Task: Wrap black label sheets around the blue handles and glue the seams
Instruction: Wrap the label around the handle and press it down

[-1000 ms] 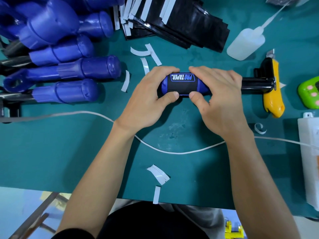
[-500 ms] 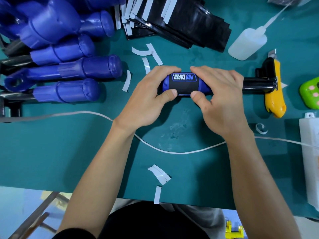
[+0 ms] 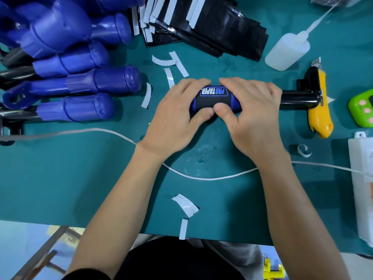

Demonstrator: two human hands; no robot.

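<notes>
A blue handle (image 3: 235, 102) on a black tube (image 3: 296, 98) lies across the middle of the teal table (image 3: 60, 178). A black label sheet (image 3: 212, 99) printed "PRO TAPER" is wrapped round it. My left hand (image 3: 173, 118) grips the handle's left part, fingers over the top and thumb on the near side. From the right, my right hand (image 3: 252, 116) grips it the same way. Both thumbs meet on the label's near edge. A stack of black label sheets (image 3: 218, 31) with white backing strips lies at the back. A squeeze glue bottle (image 3: 286, 51) lies at the back right.
Several bare blue handles (image 3: 84, 81) are piled at the left. White backing strips (image 3: 185, 205) litter the table. A yellow utility knife (image 3: 319, 106) lies by the tube's right end. A green gadget (image 3: 363, 106), a white box (image 3: 361, 188) and a white cord (image 3: 201, 176) are nearby.
Both thumbs have slid inward along the label's near edge until they meet. The handle has barely moved.
</notes>
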